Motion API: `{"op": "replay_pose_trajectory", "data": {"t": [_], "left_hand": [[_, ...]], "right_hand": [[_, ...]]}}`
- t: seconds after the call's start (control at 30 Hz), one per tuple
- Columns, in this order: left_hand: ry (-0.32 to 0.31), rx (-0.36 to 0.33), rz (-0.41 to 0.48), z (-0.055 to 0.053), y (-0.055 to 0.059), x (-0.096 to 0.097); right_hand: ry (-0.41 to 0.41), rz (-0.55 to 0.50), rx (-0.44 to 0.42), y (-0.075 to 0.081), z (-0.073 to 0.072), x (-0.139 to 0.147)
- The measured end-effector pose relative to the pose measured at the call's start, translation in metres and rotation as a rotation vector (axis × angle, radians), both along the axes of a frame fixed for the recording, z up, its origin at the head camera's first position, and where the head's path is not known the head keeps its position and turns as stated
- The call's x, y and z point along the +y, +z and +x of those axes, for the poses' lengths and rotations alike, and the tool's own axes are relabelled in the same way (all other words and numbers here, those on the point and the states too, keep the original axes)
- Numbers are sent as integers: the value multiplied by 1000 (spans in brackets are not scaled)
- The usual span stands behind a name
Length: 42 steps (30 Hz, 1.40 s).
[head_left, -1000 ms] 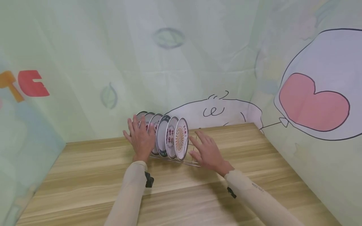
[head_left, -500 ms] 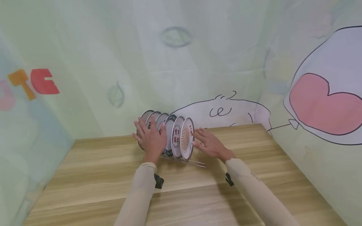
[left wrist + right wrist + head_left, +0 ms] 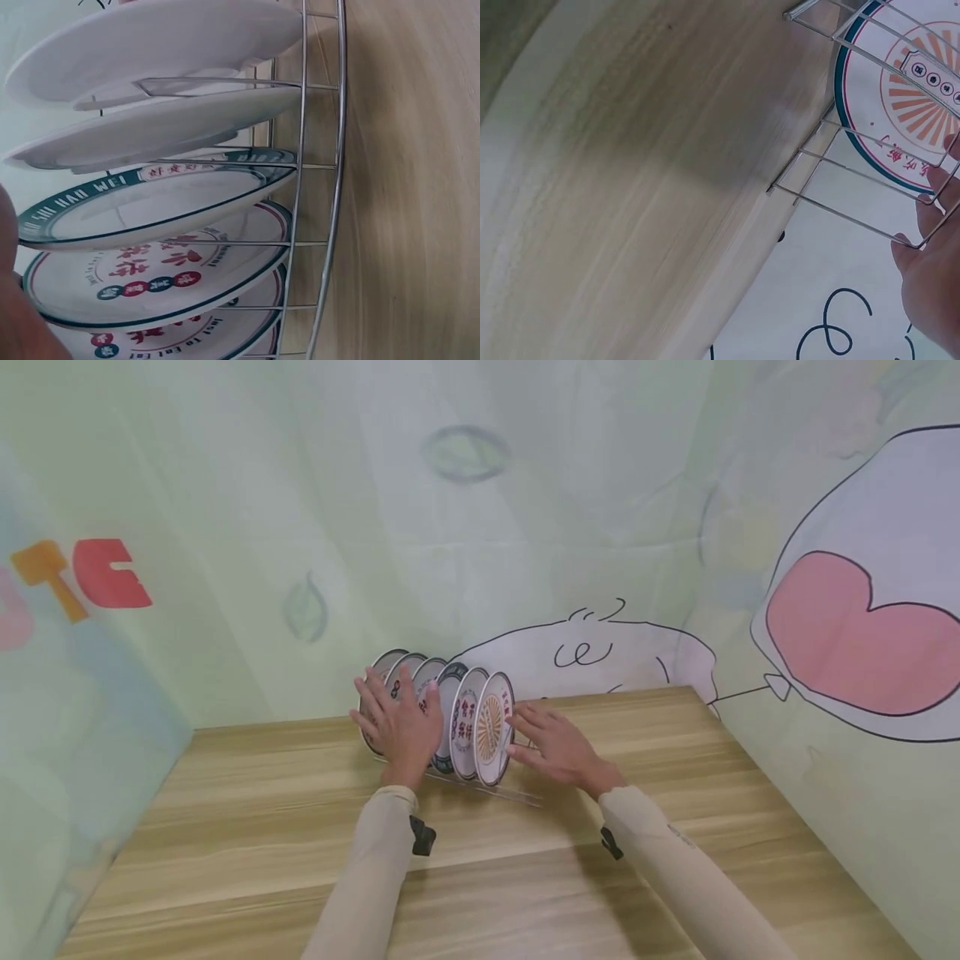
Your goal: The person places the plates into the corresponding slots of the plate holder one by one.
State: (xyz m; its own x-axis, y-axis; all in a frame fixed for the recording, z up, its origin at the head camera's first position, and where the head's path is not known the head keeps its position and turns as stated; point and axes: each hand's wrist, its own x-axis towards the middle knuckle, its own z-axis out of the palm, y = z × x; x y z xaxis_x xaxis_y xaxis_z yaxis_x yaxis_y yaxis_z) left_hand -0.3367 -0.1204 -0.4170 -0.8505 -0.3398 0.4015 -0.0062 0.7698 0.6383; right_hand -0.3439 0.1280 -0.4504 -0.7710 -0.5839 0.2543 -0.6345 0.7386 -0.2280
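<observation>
Several white patterned plates stand on edge in a wire dish rack (image 3: pixel 517 795), leaning slightly. The rightmost plate (image 3: pixel 491 731) has an orange sunburst; a green-rimmed plate (image 3: pixel 142 210) shows mid-row in the left wrist view. My left hand (image 3: pixel 403 727) lies spread over the near side of the left-hand plates, hiding parts of them; whether it presses on them I cannot tell. My right hand (image 3: pixel 561 747) is at the rack's right end, fingers extended beside the sunburst plate. In the right wrist view its fingers (image 3: pixel 930 217) are at the rack's end wires.
The rack stands on a wood-grain table (image 3: pixel 262 843) near its back edge. Behind it hangs a pale green printed curtain (image 3: pixel 337 510), with a balloon drawing (image 3: pixel 840 635) on the right side.
My right hand has come in closer to the rack's right end and the sunburst plate. The head view has shifted slightly. Over the last half second the hands have hardly moved.
</observation>
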Motion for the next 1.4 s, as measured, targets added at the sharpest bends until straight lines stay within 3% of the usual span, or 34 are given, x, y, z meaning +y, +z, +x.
{"op": "replay_pose_trajectory", "data": {"t": [0.23, 0.37, 0.6, 0.93, 1.2, 1.4], "left_hand": [[-22, 64, -29, -6, -6, -9], [-67, 93, -26, -8, -8, -15], [-169, 77, -29, -14, -10, -22], [-320, 120, -70, -26, -9, -36], [-405, 66, -84, -25, -3, -46], [-352, -21, -50, -14, 10, -38]], "right_hand": [[8, 50, 22, -2, 15, -3], [22, 82, 24, -2, 26, -6], [45, 122, 28, -5, 43, -7], [205, 113, 175, -3, 69, -11], [202, 143, 163, -4, 76, -21], [195, 92, 86, -3, 70, -23]]}}
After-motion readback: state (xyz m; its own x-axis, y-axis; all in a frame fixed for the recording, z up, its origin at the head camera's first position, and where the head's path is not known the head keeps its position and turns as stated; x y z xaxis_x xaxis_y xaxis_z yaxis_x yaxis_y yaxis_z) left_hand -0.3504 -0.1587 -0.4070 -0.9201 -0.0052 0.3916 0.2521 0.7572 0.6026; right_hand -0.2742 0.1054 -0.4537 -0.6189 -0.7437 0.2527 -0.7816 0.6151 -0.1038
